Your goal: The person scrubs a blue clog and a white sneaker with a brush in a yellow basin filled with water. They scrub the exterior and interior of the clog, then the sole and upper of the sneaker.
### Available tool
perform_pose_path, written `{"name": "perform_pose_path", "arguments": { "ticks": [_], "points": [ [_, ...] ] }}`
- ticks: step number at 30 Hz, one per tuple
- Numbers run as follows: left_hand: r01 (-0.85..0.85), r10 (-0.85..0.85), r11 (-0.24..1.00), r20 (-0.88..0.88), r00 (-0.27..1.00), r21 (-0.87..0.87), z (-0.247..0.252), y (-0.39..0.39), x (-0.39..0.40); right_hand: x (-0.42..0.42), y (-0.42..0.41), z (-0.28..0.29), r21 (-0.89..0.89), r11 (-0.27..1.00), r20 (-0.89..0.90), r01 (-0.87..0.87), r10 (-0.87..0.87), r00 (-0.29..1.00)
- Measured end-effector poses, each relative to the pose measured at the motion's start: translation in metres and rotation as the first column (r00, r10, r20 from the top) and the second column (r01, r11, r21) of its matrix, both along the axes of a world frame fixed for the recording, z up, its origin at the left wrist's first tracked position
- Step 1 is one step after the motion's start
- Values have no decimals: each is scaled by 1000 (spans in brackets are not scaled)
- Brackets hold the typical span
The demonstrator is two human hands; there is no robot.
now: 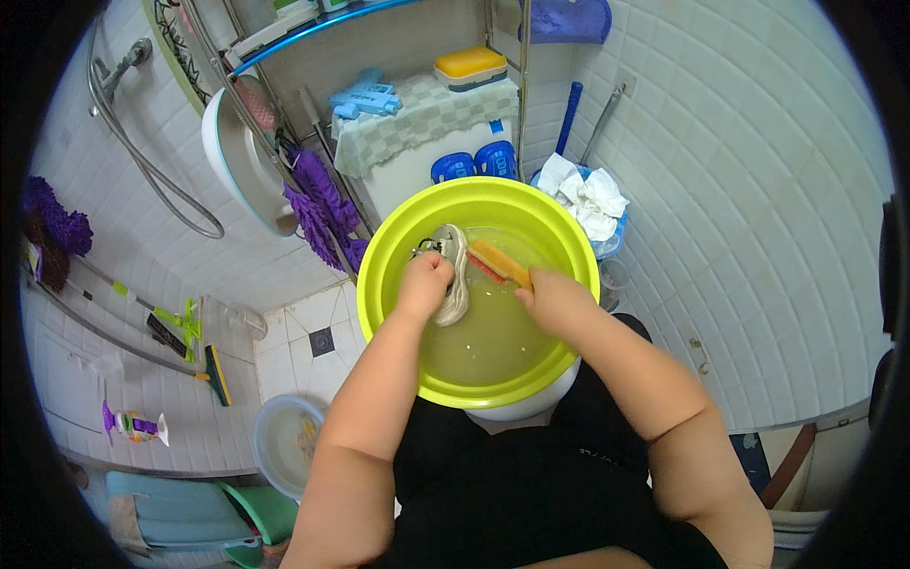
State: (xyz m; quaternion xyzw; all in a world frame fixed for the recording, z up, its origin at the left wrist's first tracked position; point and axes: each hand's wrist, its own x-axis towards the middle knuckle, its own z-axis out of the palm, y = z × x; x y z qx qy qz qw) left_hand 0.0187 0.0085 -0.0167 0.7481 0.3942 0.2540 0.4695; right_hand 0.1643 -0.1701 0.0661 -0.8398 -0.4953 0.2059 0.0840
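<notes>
A yellow-green plastic basin (480, 395) stands in front of me, holding cloudy water (490, 348). My left hand (426, 281) is closed on a shoe (457, 277), tilted on its side with its pale sole edge facing right. Part of the shoe is hidden behind the fingers. In my right hand (558, 299) is a scrubbing brush (498, 261) with an orange-yellow back and red bristles. The bristles face down and left, close to the sole; whether they touch it I cannot tell.
Beyond the basin are blue slippers (453, 168) and a cloth-covered cabinet (426, 121). A bin with white tissues (586, 199) is at the right. Purple mop fringes (320, 206) hang at the left. A bucket (284, 444) stands lower left, near a floor drain (322, 342).
</notes>
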Motion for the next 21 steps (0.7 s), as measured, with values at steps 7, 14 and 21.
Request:
{"name": "perform_pose_path", "arguments": {
  "ticks": [7, 14, 21],
  "points": [
    [187, -168, 978, 188, 968, -88, 13, -9, 1, 15, 22, -13, 201, 972, 9, 124, -128, 992],
    [225, -163, 953, 280, 946, -204, 8, -10, -4, -8, 6, -5, 235, 971, 135, -39, 7, 991],
    [283, -285, 959, 81, 955, 37, 20, -24, -3, -3, -4, -3, 189, 981, 107, -37, 17, 994]
  ]
}}
